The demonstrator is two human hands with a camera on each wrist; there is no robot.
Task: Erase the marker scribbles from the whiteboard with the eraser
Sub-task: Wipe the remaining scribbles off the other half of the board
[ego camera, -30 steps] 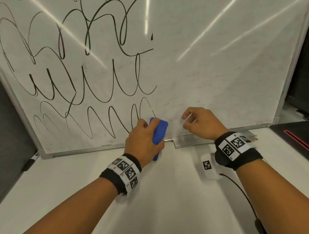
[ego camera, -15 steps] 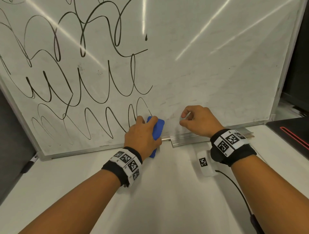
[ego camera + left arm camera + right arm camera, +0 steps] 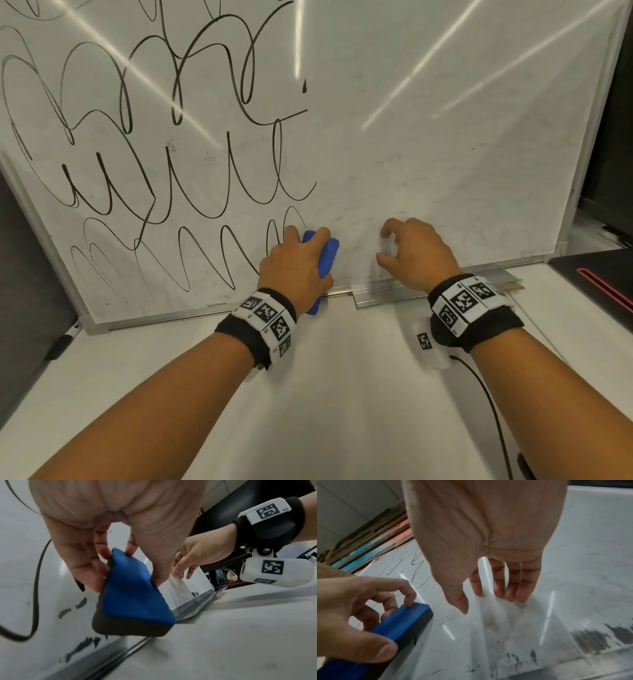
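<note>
A whiteboard [image 3: 445, 137] leans on a white table, its left half covered in black marker scribbles [image 3: 154, 178], its right half wiped with faint grey smears. My left hand [image 3: 298, 267] grips a blue eraser [image 3: 325, 260] with a dark felt face [image 3: 130, 628] and holds it against the board's lower edge, at the right end of the bottom row of loops. My right hand [image 3: 411, 253] rests its fingertips [image 3: 510, 596] on the wiped board to the right of the eraser, fingers relaxed, holding nothing.
A metal tray rail [image 3: 428, 291] runs along the board's bottom edge. A black marker [image 3: 65, 342] lies at the table's left edge. A dark device with a red line [image 3: 603, 281] sits at the right. A black cable [image 3: 486, 404] trails from my right wrist.
The left hand has slid the eraser a little left along the bottom of the board, onto the last loop. The right hand stays on the board.
</note>
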